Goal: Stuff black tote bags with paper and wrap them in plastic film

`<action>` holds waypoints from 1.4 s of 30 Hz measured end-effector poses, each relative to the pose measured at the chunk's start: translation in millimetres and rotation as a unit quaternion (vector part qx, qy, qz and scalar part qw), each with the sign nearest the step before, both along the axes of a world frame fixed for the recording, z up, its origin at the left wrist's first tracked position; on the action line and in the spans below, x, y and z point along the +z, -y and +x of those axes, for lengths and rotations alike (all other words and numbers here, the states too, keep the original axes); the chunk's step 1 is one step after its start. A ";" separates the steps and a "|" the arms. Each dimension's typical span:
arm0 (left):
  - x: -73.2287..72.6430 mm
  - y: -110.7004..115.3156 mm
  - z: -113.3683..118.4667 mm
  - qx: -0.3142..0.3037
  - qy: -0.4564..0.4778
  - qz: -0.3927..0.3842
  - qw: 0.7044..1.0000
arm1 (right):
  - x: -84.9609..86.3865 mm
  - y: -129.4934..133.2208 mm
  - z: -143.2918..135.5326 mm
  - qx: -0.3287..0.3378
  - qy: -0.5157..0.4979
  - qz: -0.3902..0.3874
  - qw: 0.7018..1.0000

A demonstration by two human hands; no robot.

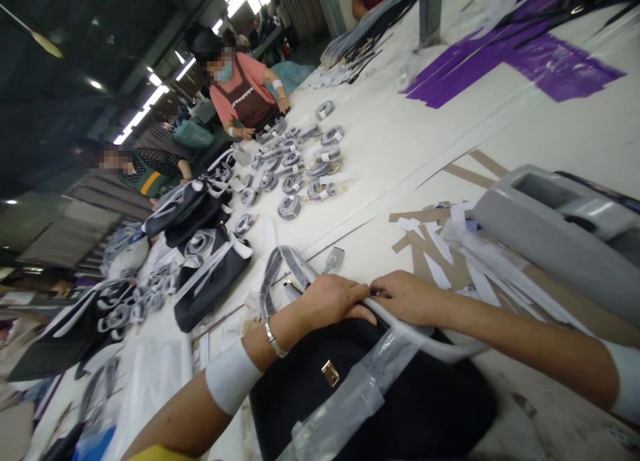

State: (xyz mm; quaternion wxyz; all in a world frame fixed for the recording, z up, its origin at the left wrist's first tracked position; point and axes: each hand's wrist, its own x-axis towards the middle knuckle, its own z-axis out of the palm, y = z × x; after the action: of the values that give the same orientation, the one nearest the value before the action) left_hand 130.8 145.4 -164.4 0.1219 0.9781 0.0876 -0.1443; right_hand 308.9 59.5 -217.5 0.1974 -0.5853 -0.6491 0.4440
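Observation:
A black handbag [430, 394] with a gold clasp lies on the white table close in front of me. Clear plastic film [350, 394] runs over its front, and its handles [445, 346] are wrapped in pale grey. My left hand [333, 300] is closed at the bag's top edge, with the thumb lying over the black material. Right beside it, my right hand [407, 300] pinches the same edge, fingertips almost touching the left ones. Just what lies between the fingertips is hidden. A small grey tag [334, 260] is on the table beyond the left hand.
Brown and white paper strips [425, 248] lie right of the bag, beside a grey plastic machine [540, 228]. Ahead are several coiled wrapped straps [290, 206]; more black bags [210, 281] are stacked left. Purple sheets [465, 61] lie farther off. Two co-workers [245, 91] stand across the table.

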 end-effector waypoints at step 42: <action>-51.0 56.1 2.4 0.174 0.253 0.031 0.951 | -24.0 176.8 -3.0 -0.115 0.136 0.331 0.927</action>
State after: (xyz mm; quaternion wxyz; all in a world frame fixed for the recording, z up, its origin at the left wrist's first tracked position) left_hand 133.3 89.2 -215.4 0.1333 0.9553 0.2271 0.1345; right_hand 305.9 -117.3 -241.4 0.3396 -0.6118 -0.7082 0.0941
